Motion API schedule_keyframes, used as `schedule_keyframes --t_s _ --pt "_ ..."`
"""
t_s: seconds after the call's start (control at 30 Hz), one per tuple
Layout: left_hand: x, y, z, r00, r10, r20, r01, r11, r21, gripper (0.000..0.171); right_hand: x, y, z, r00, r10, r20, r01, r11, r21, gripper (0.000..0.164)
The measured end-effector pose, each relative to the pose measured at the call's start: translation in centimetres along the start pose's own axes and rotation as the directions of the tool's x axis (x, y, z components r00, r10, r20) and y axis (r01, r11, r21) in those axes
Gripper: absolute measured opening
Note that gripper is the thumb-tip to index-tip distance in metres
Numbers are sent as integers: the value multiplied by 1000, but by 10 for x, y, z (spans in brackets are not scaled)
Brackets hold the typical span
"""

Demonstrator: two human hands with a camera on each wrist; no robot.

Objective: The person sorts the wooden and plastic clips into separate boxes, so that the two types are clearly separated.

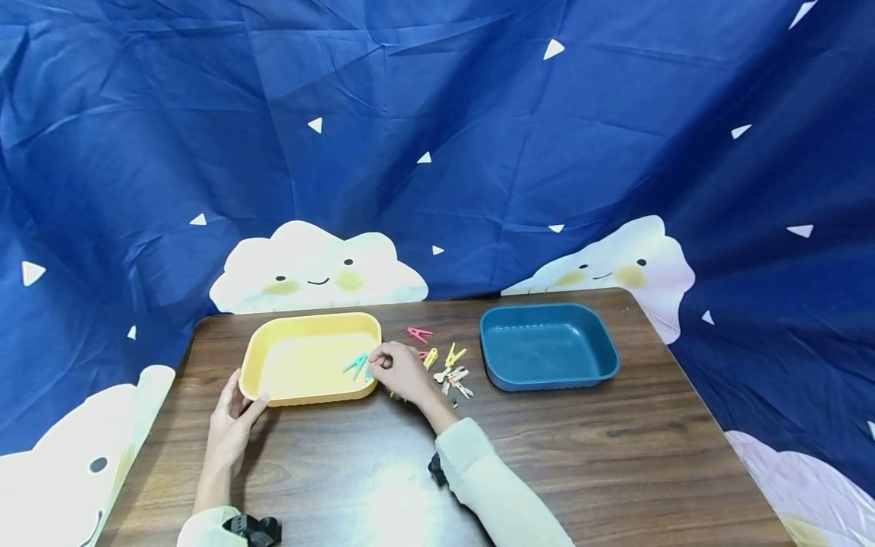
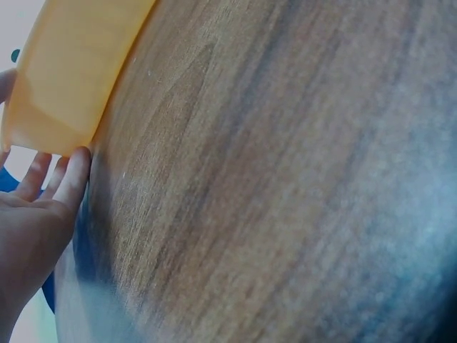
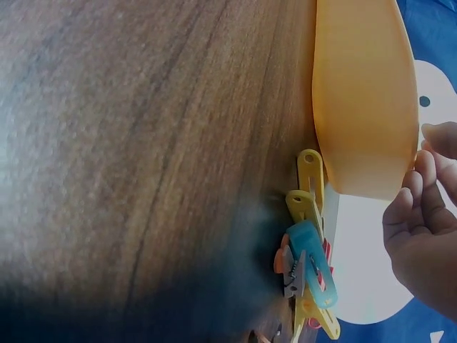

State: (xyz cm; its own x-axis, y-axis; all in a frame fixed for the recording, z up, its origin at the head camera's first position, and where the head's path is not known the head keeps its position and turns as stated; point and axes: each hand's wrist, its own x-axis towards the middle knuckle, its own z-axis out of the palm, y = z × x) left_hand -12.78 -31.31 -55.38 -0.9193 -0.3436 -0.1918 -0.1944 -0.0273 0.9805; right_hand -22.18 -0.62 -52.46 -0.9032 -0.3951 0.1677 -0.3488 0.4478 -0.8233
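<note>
My left hand (image 1: pixel 231 429) grips the near left corner of a yellow tray (image 1: pixel 301 399), its thumb at the front rim and its fingers along the side. My right hand (image 1: pixel 405 374) is over the tray's right rim, thumb and fingertips bent close together. Just below those fingertips, inside the tray, is a turquoise clothespin (image 1: pixel 368 374); I cannot tell whether they pinch it. Another turquoise clothespin (image 1: pixel 356 365) lies in the tray to its left. In the right wrist view, the tray wall (image 3: pixel 364 107) hides what is beneath the fingertips.
Right of the yellow tray lie a pink clothespin (image 1: pixel 419 334), a yellow clothespin (image 1: pixel 454 355) and several pale ones on the wooden table (image 1: pixel 615 456). A blue tray (image 1: pixel 547 382) stands farther right. Behind the table hangs a blue cloth (image 1: pixel 410 91) with white clouds.
</note>
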Motion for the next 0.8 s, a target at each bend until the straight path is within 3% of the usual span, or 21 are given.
schedule_keyframes --t_s 0.23,0.57,0.8 --pt "0 0 0 1000 -8 4 8 1000 -11 87 -2 1 -1 1000 1 -5 -1 1000 19 6" --pt "0 -1 -1 1000 -18 5 18 1000 6 89 0 7 -7 997 -17 -71 17 1000 6 4" --pt "1 -1 -1 1000 -15 1 15 1000 13 88 1 9 -10 998 7 -63 -6 1000 23 5"
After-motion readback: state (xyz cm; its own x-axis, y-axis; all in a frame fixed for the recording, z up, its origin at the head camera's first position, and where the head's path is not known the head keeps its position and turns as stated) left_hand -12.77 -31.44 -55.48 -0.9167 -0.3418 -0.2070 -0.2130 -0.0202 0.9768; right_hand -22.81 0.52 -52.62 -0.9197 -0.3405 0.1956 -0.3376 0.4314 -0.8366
